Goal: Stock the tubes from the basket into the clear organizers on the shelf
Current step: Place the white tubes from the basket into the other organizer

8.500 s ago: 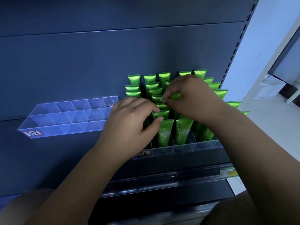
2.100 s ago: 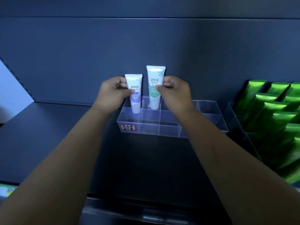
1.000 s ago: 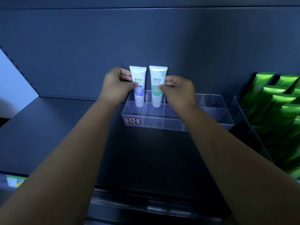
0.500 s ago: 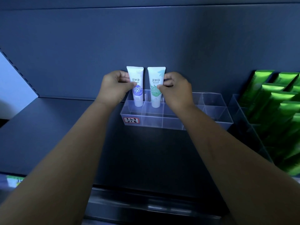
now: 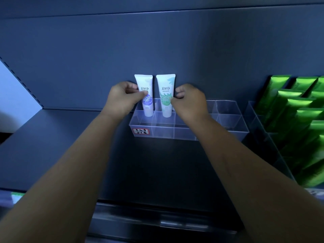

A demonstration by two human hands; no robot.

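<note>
The left hand [image 5: 122, 99] pinches a white purple-labelled tube [image 5: 147, 104] in its grip, the right hand [image 5: 190, 103] a white green-labelled tube [image 5: 165, 102], both upright in the left-end cells of the clear plastic organizer [image 5: 228, 120]; shiny green tubes [image 5: 301, 116] crowd the right.

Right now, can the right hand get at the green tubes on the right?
Probably yes. Between the right hand and the green tubes lie only empty cells of the clear organizer, but it pinches the green-print tube and must release it first.
</note>
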